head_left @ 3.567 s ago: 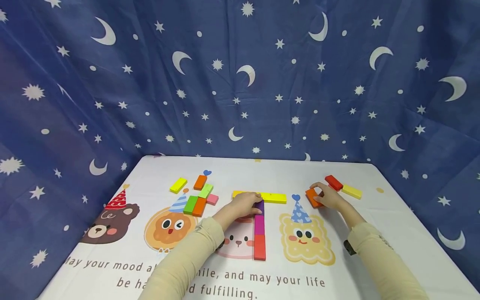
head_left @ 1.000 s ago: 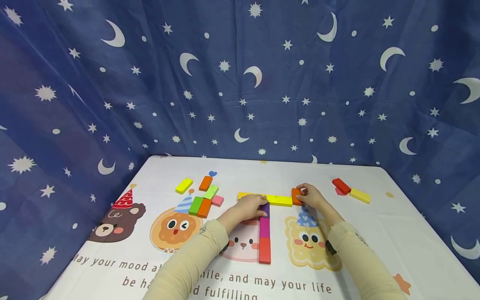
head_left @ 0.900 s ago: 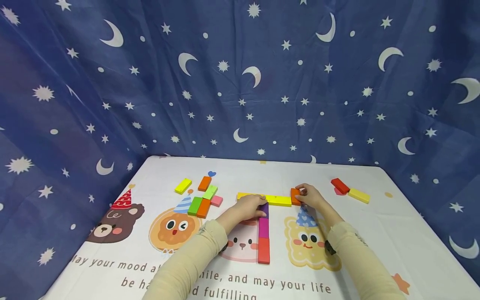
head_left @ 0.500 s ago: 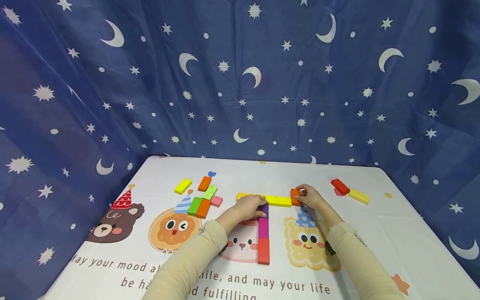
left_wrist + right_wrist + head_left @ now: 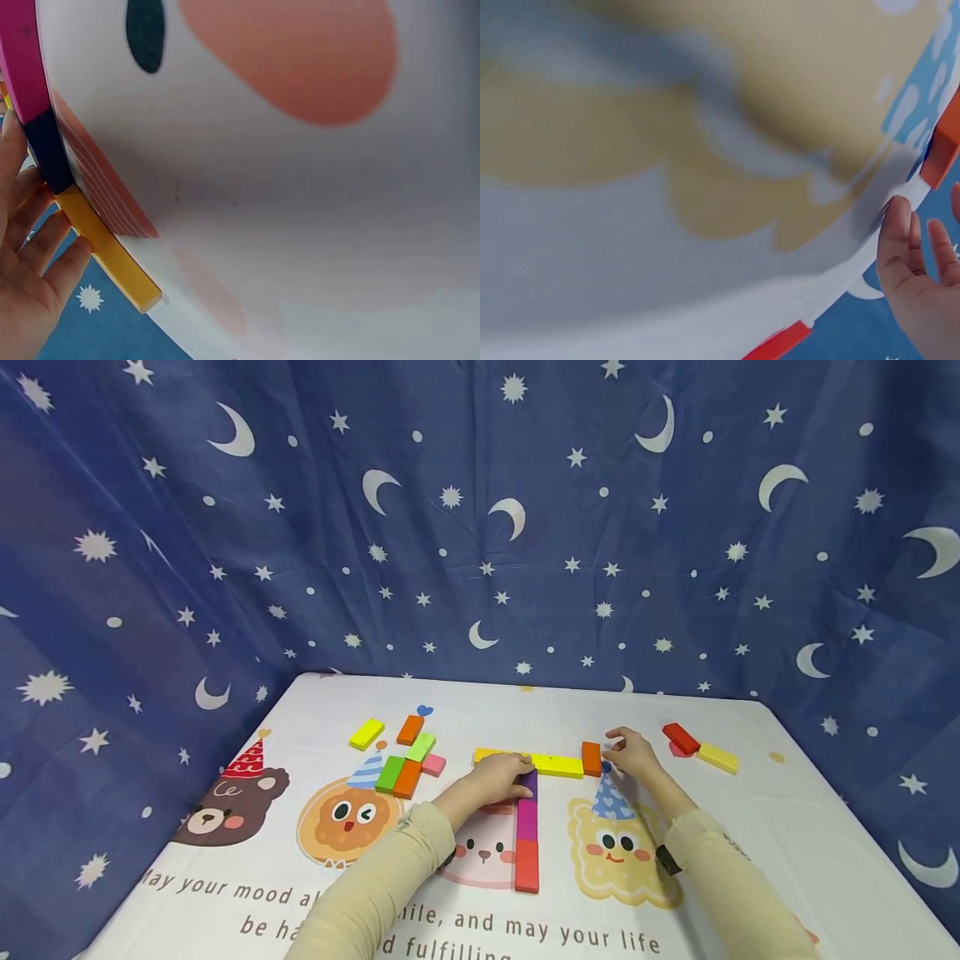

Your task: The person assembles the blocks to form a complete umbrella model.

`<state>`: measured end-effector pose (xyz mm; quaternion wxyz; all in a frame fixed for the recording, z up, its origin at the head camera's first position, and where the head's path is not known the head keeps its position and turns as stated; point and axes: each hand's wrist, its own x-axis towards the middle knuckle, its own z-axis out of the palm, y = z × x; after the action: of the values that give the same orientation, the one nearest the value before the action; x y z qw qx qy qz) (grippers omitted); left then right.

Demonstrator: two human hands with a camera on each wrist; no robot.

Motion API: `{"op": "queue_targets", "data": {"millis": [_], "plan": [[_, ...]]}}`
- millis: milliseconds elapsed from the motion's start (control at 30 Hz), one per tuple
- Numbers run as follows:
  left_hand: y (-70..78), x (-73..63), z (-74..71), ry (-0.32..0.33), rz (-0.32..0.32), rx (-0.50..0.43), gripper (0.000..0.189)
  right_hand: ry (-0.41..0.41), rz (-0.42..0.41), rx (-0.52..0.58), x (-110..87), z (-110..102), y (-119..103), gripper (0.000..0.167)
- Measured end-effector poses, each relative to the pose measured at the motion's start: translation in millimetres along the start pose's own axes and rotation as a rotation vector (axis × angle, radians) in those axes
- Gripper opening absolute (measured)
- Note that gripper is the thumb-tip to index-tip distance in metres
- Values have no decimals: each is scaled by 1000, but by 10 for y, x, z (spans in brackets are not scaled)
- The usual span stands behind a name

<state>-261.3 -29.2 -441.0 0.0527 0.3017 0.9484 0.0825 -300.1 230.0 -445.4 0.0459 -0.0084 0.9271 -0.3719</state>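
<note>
Starry curtain [image 5: 540,527] | white tablecloth [image 5: 787,827] | red block [image 5: 680,738] near right hand [image 5: 636,755]

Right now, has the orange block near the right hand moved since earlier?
Yes, left: the orange block went from right to left of the tip of the printed biscuit's hat.

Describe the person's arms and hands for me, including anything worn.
The left sleeve and right sleeve are long and cream-coloured, each with a small greyish marking near the cuff, too small to make out. A small black object shows at the right wrist. The left hand and right hand are ungloved, with no rings in view.
</note>
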Motion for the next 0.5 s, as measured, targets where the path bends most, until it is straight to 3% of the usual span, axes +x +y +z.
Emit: {"op": "queue_targets", "data": {"millis": [233, 500], "plan": [[12, -8, 3, -10, -4, 4, 51, 87, -22, -16, -43, -115, 202, 32], [-1, 3, 9, -7, -1, -4, 51, 205, -141, -105, -100, -433, 411, 27]]}}
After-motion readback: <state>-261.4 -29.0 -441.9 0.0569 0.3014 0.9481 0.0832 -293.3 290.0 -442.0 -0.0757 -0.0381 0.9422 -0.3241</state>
